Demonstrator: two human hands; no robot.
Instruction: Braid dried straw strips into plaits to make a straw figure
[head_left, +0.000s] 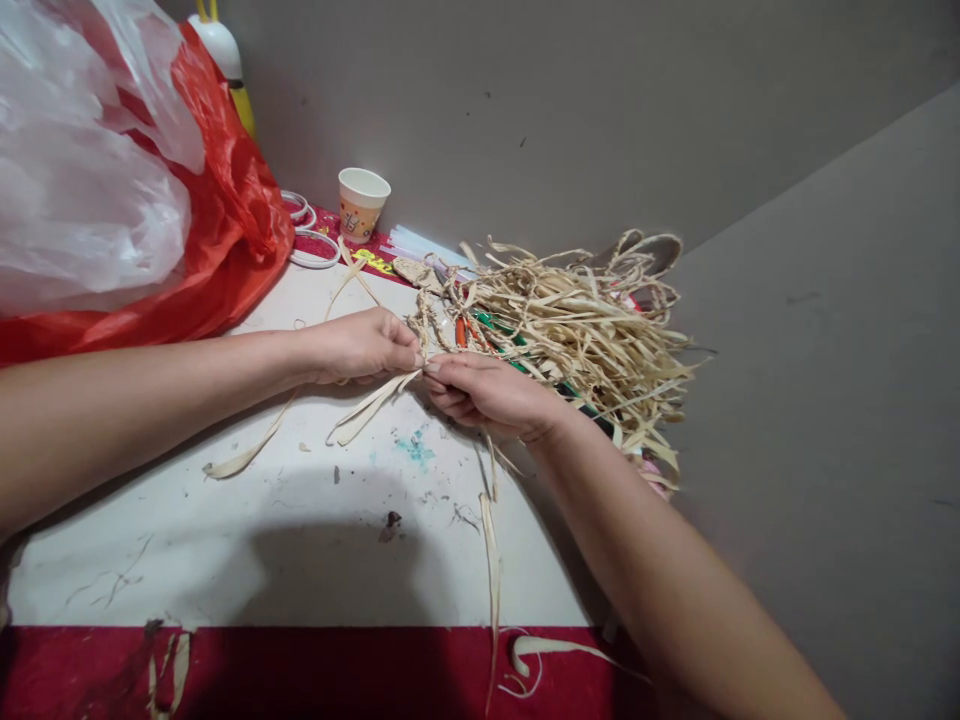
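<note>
My left hand (373, 347) and my right hand (484, 390) meet above the white board, fingertips almost touching. Both pinch a braided cord of dry plant strips (422, 318), which runs up and away from the fingers toward the pile. Flat loose ends of pale strip (367, 412) fan out below my left fingers. Another long strip (490, 560) hangs down under my right hand past the board's front edge. Part of the cord is hidden behind the fingers.
A heap of dry strips and cords (592, 330) lies at the right against the wall. Red and white plastic bags (232, 200) fill the left. A paper cup (362, 205) and white rings (315, 250) stand behind the white board (300, 540). Red cloth (300, 670) shows in front.
</note>
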